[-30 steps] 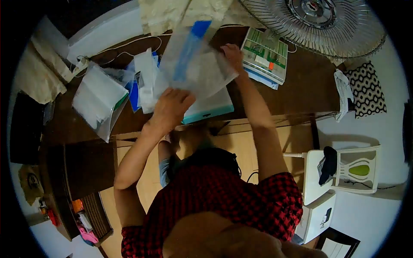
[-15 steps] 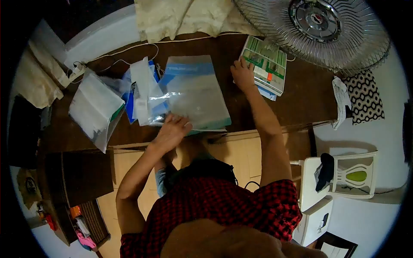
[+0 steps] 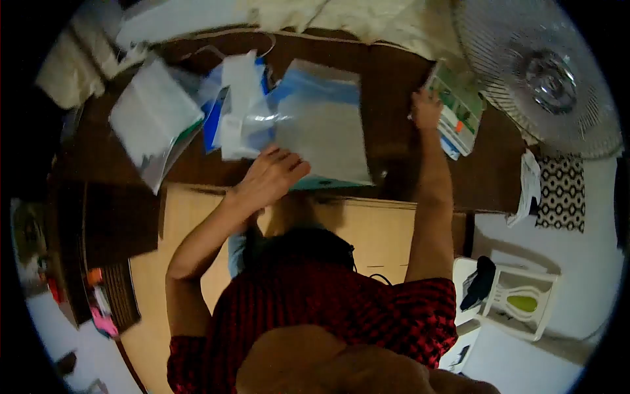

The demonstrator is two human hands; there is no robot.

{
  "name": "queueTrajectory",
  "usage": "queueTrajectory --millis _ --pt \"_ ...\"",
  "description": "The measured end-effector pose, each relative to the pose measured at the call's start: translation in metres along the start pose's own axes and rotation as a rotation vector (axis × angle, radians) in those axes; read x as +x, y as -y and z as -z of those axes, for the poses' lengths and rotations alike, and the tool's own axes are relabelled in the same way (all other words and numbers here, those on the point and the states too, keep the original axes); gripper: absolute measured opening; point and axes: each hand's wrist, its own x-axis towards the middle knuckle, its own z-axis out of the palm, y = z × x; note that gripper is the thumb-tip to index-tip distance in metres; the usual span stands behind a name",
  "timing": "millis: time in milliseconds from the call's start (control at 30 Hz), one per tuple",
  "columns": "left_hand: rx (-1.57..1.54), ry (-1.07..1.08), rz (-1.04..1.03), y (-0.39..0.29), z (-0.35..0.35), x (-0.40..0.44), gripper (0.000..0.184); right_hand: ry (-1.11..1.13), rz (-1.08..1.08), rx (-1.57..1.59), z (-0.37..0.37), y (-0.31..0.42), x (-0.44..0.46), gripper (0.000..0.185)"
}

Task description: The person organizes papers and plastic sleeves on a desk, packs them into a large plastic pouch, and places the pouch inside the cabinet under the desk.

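A clear plastic bag (image 3: 321,125) with a blue band near its top lies flat on the dark desk, over a teal-edged item. My left hand (image 3: 272,172) is at the bag's lower left corner, fingers bent and closed on its edge. White and clear packaging (image 3: 239,121) with blue parts lies just to the left. Farther right, my right hand (image 3: 426,110) rests against the left edge of a green-and-white stack (image 3: 462,108) with an orange mark. Its fingers are apart, though blurred, and hold nothing visible.
Another clear bag with white contents (image 3: 156,118) lies on the desk's left part. A large wire-guarded fan (image 3: 545,82) stands at the back right. A cable runs along the desk's back edge (image 3: 223,29). A white chair (image 3: 518,302) stands at the lower right.
The plastic bag, raised and blurred earlier, came down flat on the desk. My right hand moved from the desk beside the stack onto its left edge. The view has shifted.
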Motion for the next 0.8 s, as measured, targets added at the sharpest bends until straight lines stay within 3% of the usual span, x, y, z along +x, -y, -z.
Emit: queueTrajectory --millis 67,133,200,267,333,433,633,767,800 --pt "-0.05 0.088 0.061 -0.017 -0.005 -0.008 0.029 -0.095 0.021 0.136 -0.002 -0.006 0.002 0.028" --pt "-0.037 -0.102 -0.125 -0.03 -0.01 -0.01 0.017 -0.018 0.002 0.158 0.043 0.018 -0.006 0.032" --pt "-0.054 -0.106 -0.142 -0.05 0.002 -0.003 0.017 -0.148 0.252 0.896 0.066 0.031 -0.017 0.037" --pt "-0.1 -0.105 -0.16 -0.072 0.003 -0.008 0.017 0.172 0.207 1.28 0.131 0.073 -0.05 0.039" --pt "-0.136 -0.112 -0.204 -0.092 0.004 -0.005 0.016 0.084 0.441 1.115 0.125 0.101 -0.074 0.041" --pt "-0.162 -0.02 -0.287 -0.106 -0.002 -0.006 0.017 0.172 0.56 1.118 0.126 0.127 -0.082 0.041" --pt "-0.108 -0.033 -0.285 -0.094 0.006 -0.003 0.02 -0.038 0.511 0.819 0.085 0.138 -0.083 0.041" --pt "-0.16 -0.136 -0.314 -0.113 0.009 -0.006 0.012 0.031 0.506 0.845 0.084 0.147 -0.081 0.043" --pt "-0.16 -0.133 -0.318 -0.111 0.009 -0.006 0.012 0.06 0.592 0.865 0.089 0.15 -0.083 0.043"
